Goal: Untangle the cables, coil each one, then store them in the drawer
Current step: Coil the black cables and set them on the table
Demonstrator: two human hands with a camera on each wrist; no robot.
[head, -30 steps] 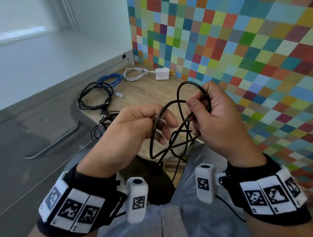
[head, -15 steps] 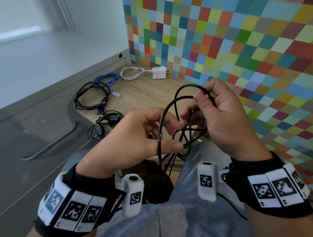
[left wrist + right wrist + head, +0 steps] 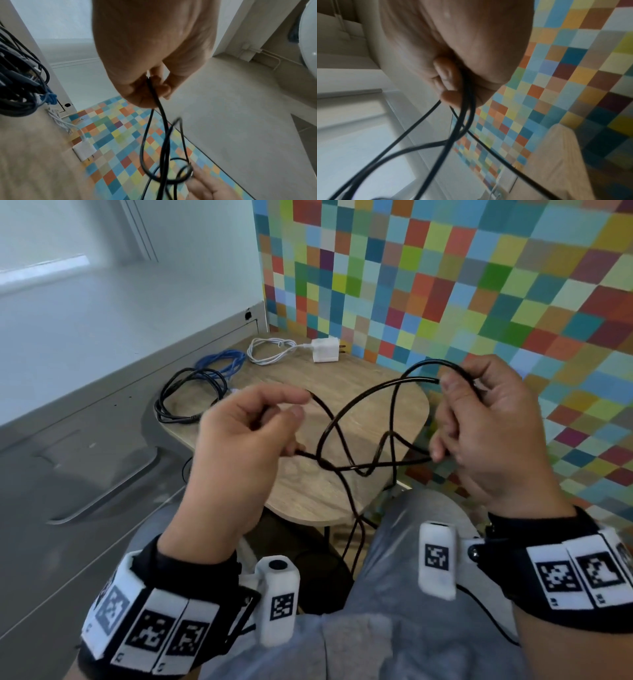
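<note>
Since a moment ago the hands have drawn apart, spreading the black cable (image 3: 356,419) into open crossing loops above the wooden bench (image 3: 308,494). Left hand (image 3: 236,453) pinches one strand while right hand (image 3: 486,426) curls round a bunch. It looks light, thin, limp and smooth-sheathed, best held near a crossing.

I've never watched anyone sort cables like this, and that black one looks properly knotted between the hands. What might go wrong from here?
1. The left hand and right hand are pulling the black cable apart; its crossing strands may cinch tighter.
2. Its loose end hangs past the table edge and could snag there.
3. The coiled cables near the edge could be knocked off.
</note>
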